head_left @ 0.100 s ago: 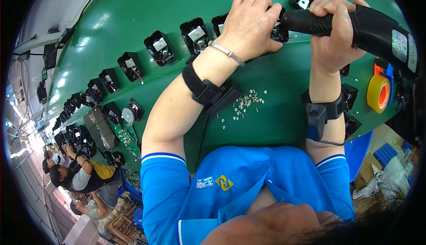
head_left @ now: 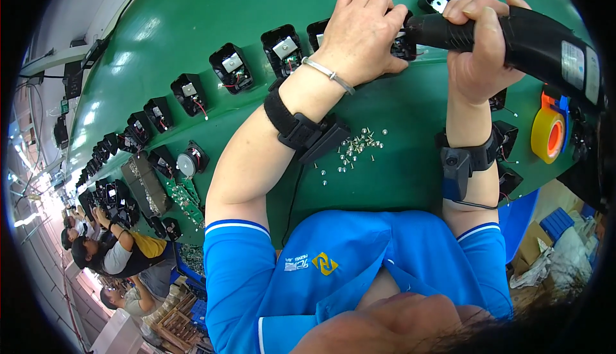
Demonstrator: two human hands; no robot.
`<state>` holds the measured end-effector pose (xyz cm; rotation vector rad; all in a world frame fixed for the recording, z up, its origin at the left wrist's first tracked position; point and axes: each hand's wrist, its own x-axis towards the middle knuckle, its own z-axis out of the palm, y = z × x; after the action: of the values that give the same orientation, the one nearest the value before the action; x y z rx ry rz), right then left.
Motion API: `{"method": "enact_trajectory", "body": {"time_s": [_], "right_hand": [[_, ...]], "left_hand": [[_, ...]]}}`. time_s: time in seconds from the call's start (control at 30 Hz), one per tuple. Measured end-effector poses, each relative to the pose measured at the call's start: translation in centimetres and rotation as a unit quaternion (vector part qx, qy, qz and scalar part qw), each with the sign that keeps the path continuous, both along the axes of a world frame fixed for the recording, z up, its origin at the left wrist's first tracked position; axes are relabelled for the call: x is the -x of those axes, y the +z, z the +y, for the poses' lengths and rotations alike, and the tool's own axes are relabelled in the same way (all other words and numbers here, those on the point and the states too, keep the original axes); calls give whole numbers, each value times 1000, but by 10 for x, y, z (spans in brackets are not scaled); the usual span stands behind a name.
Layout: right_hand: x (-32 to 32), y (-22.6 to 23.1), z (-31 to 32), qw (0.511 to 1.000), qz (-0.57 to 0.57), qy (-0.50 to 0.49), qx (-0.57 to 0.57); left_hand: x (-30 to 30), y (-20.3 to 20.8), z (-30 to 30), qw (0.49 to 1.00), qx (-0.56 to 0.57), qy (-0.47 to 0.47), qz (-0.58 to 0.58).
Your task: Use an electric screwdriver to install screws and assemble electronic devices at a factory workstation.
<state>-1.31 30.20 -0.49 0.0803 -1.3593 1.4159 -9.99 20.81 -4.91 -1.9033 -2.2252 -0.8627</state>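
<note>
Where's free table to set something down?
Green table: wide patch beyond the row of black housings, left of the left hand; smaller one between the loose screws and the right forearm. Crowded: around the left hand, right hand and black power tool; also beside the yellow tape roll.

A factory assembly workshop: black housings (head_left: pixel 231 66) lining a green bench (head_left: pixel 391 110), loose screws (head_left: pixel 360 146), co-workers (head_left: pixel 120 251) alongside

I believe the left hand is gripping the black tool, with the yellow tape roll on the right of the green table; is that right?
Not quite: the head view shows the right hand gripping the black tool; the yellow tape roll is on the right of the green table.
</note>
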Motion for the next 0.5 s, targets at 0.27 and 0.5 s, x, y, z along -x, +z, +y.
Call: {"method": "enact_trajectory", "body": {"time_s": [0.27, 0.5], "right_hand": [[-13, 12, 7, 964, -77, -119, -226], [-100, 44, -4, 996, -48, 55, 47]], "left_hand": [[0, 11, -20, 999, -16, 32, -22], [-61, 42, -67, 982, 112, -90, -125]]}}
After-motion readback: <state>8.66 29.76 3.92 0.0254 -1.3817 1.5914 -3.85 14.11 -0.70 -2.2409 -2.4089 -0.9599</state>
